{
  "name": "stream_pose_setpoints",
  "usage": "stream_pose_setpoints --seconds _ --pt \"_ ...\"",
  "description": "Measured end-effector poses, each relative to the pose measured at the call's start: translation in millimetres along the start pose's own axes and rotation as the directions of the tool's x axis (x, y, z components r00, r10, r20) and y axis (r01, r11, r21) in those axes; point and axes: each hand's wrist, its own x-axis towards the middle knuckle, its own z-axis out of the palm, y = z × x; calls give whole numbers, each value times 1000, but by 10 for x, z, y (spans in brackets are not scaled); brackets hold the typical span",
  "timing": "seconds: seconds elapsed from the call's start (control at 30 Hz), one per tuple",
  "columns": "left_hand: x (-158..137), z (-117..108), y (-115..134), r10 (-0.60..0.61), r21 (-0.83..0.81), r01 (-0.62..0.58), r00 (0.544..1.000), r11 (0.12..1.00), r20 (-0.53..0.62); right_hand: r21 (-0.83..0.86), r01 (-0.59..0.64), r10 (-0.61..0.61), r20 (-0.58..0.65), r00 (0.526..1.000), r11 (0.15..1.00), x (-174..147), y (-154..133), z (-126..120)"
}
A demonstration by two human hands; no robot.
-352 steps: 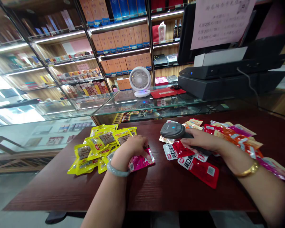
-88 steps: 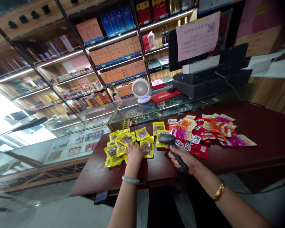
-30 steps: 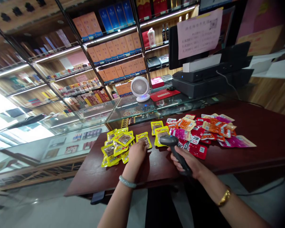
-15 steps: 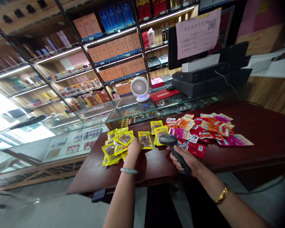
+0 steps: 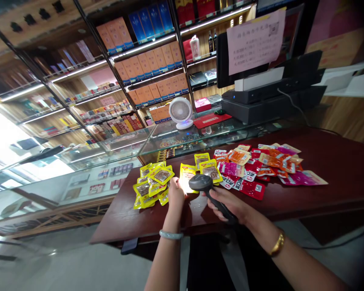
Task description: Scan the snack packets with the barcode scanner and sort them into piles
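Note:
My right hand (image 5: pixel 226 204) is wrapped round the handle of a black barcode scanner (image 5: pixel 202 182). Its head hovers over a yellow snack packet (image 5: pixel 187 171), whose middle is lit bright white. At the left edge of that packet my left hand (image 5: pixel 176 193) has its fingers drawn together, seeming to pinch it; the fingertips are partly hidden in the glare. To the left lies a heap of similar yellow packets (image 5: pixel 161 175). Two more yellow packets (image 5: pixel 210 170) lie just right of the lit one, beside a pile of red, orange and purple packets (image 5: pixel 251 189).
The dark wooden table (image 5: pixel 124 220) meets a glass counter (image 5: pixel 166 139) bearing a white fan (image 5: pixel 181 112) and a red mat (image 5: pixel 211 120). Behind on the right stands a monitor (image 5: pixel 222 60) with a pink notice (image 5: pixel 256 42). Boxed goods fill the shelves beyond.
The scanner has moved left, from the neighbouring packets to the single yellow packet, and its light now shines there. My left hand has shifted right, off the heap's edge to that packet.

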Motion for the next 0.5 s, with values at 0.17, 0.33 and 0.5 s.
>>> stream_pose_setpoints --seconds 0.17,0.33,0.5 --pt "0 10 -29 -50 -10 50 999 999 -20 25 -9 9 -13 1000 1000 17 24 -32" --pt "3 3 32 -35 129 32 999 991 19 64 -16 20 -60 998 998 -29 74 -142" --pt "-78 152 167 84 84 -98 984 992 158 60 -1 6 -79 997 998 9 67 -137"
